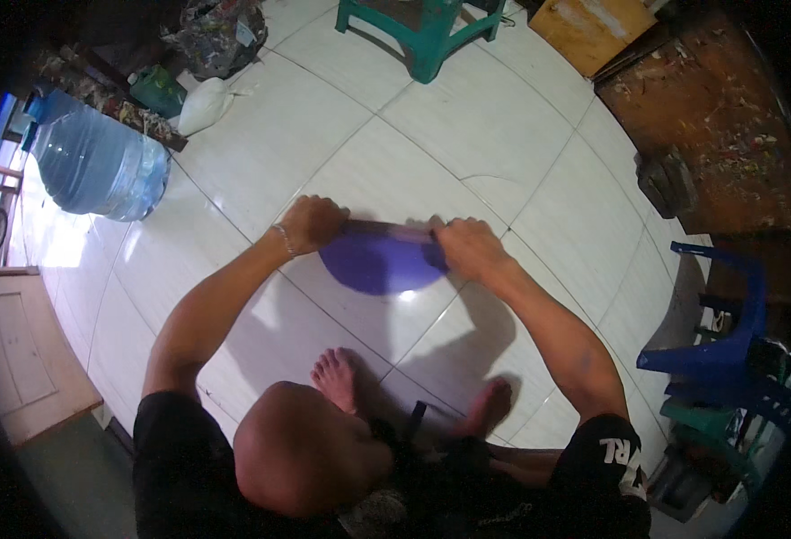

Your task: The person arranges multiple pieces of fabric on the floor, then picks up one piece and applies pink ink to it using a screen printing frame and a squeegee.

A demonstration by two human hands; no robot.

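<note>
Stretches both bare arms forward from short dark sleeves (166,449), angling them inward over a pale tiled floor (557,269). Bends the left arm (193,319) clearly at the elbow, running the forearm up and to the right as far as a light-coloured bracelet (283,238) at the wrist. Slants the right arm (568,346) up and to the left with a gentler bend. Closes the left hand (317,220) in a fist around the left end of a brownish bar (391,231), turning the knuckles forward, away from the body. Closes the right hand (472,249) likewise around the right end, curling the fingers over it with the back of the hand upward. Leaves a stretch of the bar bare between the fists, nearly level across the view, slightly lower at the right. Shows a purple round-edged piece (384,267) directly on the near side of the bar, between the hands, bulging toward the feet. Cannot tell contact with the floor from clearance above it, nor the exact join between piece and bar. Plants the left foot (334,379) bare on the floor, and the right foot (490,406), partly in shadow, further to the right. Has a blue water jug (99,157) to the left, a green stool (427,40) ahead and a blue plastic chair (753,296) at the right.
</note>
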